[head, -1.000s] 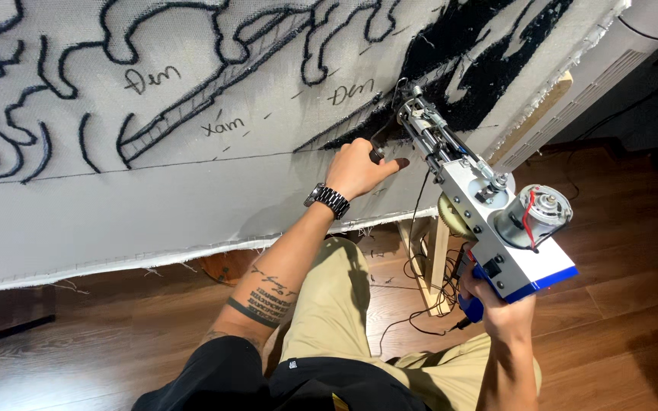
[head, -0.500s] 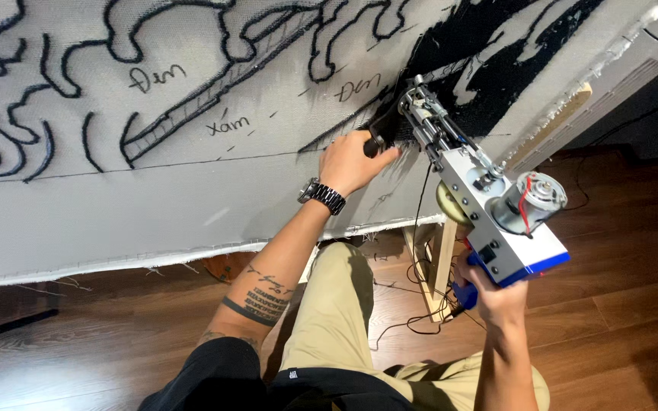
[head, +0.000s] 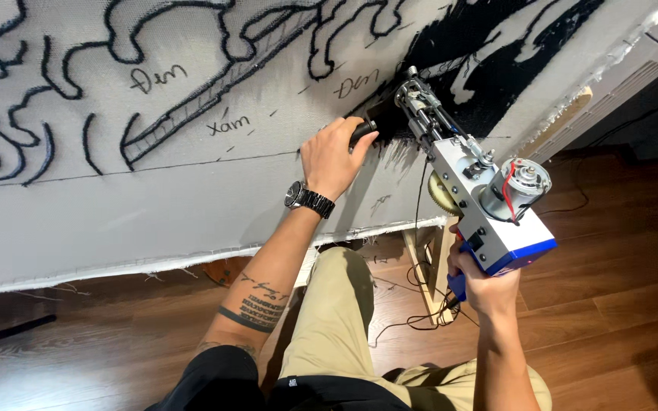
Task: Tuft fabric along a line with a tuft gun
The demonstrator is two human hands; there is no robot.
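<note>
- The left hand (head: pixel 334 158) is closed around the black front handle (head: pixel 362 133) of a tufting gun (head: pixel 472 194), fingers wrapped over the grip and knuckles close to the cloth.
- A dark metal wristwatch (head: pixel 310 199) sits on that wrist, and a tattoo band (head: pixel 257 298) shows on the forearm below it.
- The right hand (head: pixel 483 285) is clenched on the gun's blue rear grip (head: pixel 457 285) beneath the body; the fingers themselves are mostly hidden by the machine, so how tightly they close is hard to judge.
- The tufting gun is grey metal with a blue base, a small round motor (head: pixel 523 185) with red wires on top and a yellowish gear (head: pixel 442 194) on its side.
- Its needle end (head: pixel 409 91) presses against the stretched grey backing cloth (head: pixel 154 205), at the edge of a filled black tufted patch (head: pixel 489 57) towards the cloth's upper right.
- Black yarn outlines (head: pixel 192 114) curve across the cloth to the left, with handwritten marks between them.
- The cloth's frayed lower edge (head: pixel 192 262) hangs over a dark wooden floor (head: pixel 618 304).
- A pale wooden frame leg (head: pixel 420 266) stands below the gun, with thin black cables (head: pixel 413 320) trailing on the floor beside it.
- The person's khaki trousers (head: pixel 336 320) fill the lower middle.
</note>
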